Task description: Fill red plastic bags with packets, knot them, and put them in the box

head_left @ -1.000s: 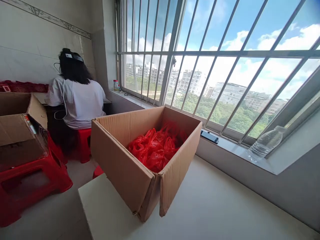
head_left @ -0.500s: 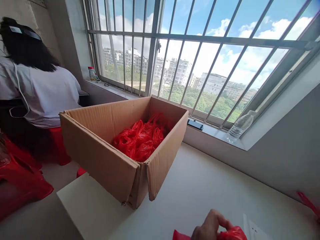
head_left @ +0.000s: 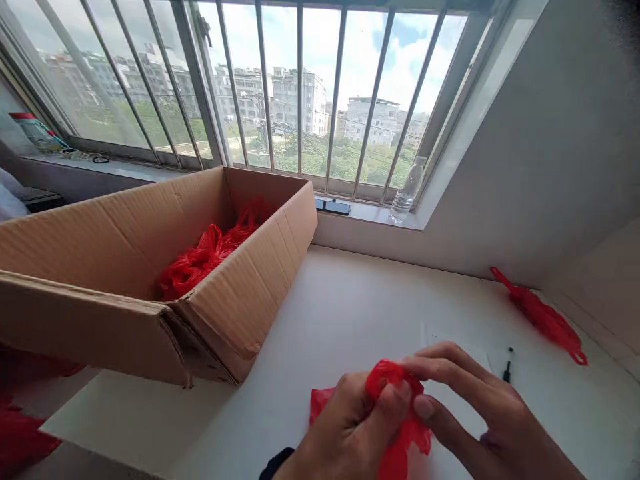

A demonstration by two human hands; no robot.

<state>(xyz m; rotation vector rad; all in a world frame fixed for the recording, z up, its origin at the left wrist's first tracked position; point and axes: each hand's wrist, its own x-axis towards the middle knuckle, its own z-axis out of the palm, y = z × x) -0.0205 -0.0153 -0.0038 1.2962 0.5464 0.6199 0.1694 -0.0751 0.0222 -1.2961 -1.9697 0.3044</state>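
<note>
A crumpled red plastic bag [head_left: 400, 433] is bunched between my two hands over the white table. My left hand [head_left: 345, 427] is closed around it, the thumb pressing on the bunched top, and a red flap sticks out on the far side of that hand. From the right, my right hand [head_left: 485, 407] has its index finger and thumb on the edge of the same bag. More red plastic bags [head_left: 200, 260] lie heaped in an open cardboard box [head_left: 270, 267] to the left.
A folded red bag [head_left: 543, 317] lies by the wall at the right. Near my right hand are a small black pen-like item [head_left: 507, 370] and a clear sheet [head_left: 450, 337]. A phone [head_left: 334, 207] and a plastic bottle [head_left: 407, 190] stand on the barred window's sill.
My view has swung right, so the box sits further left and the seated person is mostly out of frame. Both hands now show on a red bag; before, only one hand was in view.
</note>
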